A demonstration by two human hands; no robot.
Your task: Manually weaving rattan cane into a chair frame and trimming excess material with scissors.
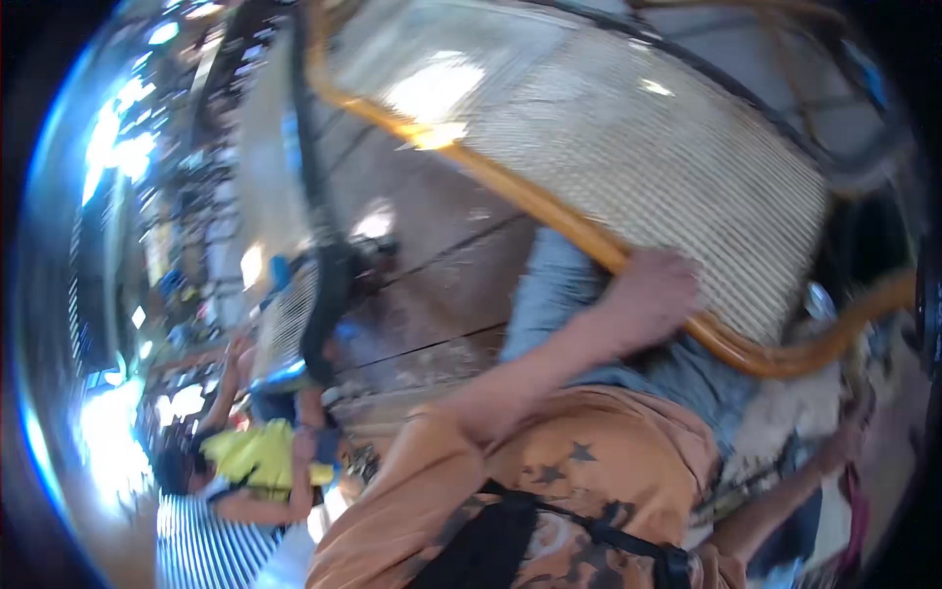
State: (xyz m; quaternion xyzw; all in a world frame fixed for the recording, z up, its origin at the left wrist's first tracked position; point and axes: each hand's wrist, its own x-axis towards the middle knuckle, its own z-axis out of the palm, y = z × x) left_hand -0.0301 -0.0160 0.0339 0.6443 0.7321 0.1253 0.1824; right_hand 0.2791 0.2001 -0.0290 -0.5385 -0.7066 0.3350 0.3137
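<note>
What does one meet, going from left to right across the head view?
Person in a yellow top → black-framed woven chair → left hand gripping the orange rattan frame → right hand, low at the right edge.

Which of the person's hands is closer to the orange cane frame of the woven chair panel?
Left. The left hand lies on the orange cane frame; the right hand is lower, apart from it.

Head-worn fisheye view, tilted, close above torso (blurred).
</note>
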